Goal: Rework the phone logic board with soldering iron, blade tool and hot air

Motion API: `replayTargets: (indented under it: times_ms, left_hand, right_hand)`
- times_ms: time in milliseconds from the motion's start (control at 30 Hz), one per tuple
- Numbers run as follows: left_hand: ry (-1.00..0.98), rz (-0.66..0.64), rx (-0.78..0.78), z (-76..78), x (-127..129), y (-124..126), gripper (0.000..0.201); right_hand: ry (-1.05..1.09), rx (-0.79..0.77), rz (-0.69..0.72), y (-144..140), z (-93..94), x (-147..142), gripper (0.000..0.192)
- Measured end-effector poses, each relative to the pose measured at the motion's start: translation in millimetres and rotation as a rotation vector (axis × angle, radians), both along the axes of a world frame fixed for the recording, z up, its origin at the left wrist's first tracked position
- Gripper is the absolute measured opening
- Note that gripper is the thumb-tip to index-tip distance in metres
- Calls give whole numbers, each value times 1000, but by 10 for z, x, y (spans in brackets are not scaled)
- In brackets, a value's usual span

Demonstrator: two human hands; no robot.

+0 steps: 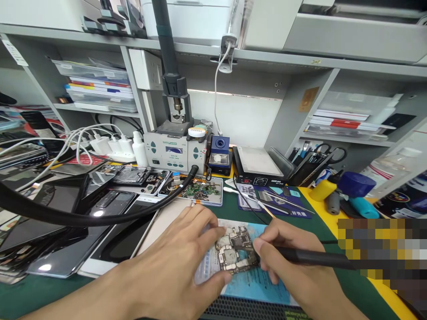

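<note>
The left hand (pixel 180 251) holds a circuit board (pixel 235 255) between thumb and fingers on a blue pad (pixel 267 289). The right hand (pixel 287 249) grips a black-handled tool (pixel 316 258) just beside the board's right edge. Phones (pixel 123 242) lie left on the green counter (pixel 318 229); behind stand a grey station (pixel 173 151) with a display and a flat-topped device (pixel 260 160).

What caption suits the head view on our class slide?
Left hand steadying a circuit board, right hand holding a black-handled tool.
</note>
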State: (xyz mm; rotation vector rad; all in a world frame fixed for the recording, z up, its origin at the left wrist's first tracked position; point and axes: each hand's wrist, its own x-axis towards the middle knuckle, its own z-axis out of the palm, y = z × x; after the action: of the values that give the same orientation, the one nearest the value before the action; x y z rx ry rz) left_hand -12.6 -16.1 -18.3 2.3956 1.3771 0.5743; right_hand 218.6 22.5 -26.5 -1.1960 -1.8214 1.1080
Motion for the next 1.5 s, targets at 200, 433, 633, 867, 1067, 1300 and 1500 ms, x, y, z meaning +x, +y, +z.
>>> replayTargets:
  times_ms: [200, 433, 633, 867, 1067, 1300, 1500]
  left_hand:
    - [-3, 0, 12, 7, -4, 2, 43]
    - [2, -4, -4, 16, -3, 8, 39]
    - [7, -7, -20, 35, -5, 10, 35]
    - [13, -24, -19, 47, -26, -1, 42]
    - [26, -35, -30, 31, -43, 11, 40]
    - [27, -38, -50, 44, -52, 21, 38]
    - [24, -48, -56, 40, -62, 11, 38]
  right_hand:
    - [19, -6, 27, 9, 2, 0, 39]
    - [43, -45, 25, 13, 10, -5, 39]
    - [74, -63, 28, 13, 4, -14, 40]
    - [47, -78, 37, 13, 40, -18, 40]
    - [69, -69, 41, 18, 16, -18, 39]
    - [51, -73, 55, 16, 20, -11, 39]
    - [31, -49, 73, 25, 14, 8, 40]
